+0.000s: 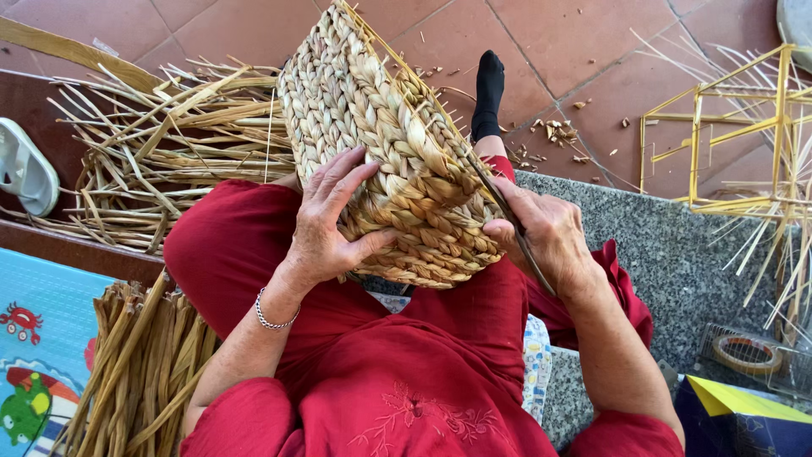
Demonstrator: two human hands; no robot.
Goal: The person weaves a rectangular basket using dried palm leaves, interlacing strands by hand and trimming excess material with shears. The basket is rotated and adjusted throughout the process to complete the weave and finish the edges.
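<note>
The left hand (326, 224) covered part of the woven basket (381, 144) wall, and the basket's underside, resting on the lap, was hidden. The right hand (545, 233) concealed the middle of a thin dark tool (495, 190); its kind could not be determined. The white sandal (24, 173) was cut off by the left edge. The yellow wire frame (719, 127) and the tape roll (746, 353) were cropped or partly screened at the right. The bundle of stalks (139, 364) ran off the bottom edge.

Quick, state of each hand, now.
Left hand: open, spread flat on the woven basket.
Right hand: closed on a thin dark tool.
</note>
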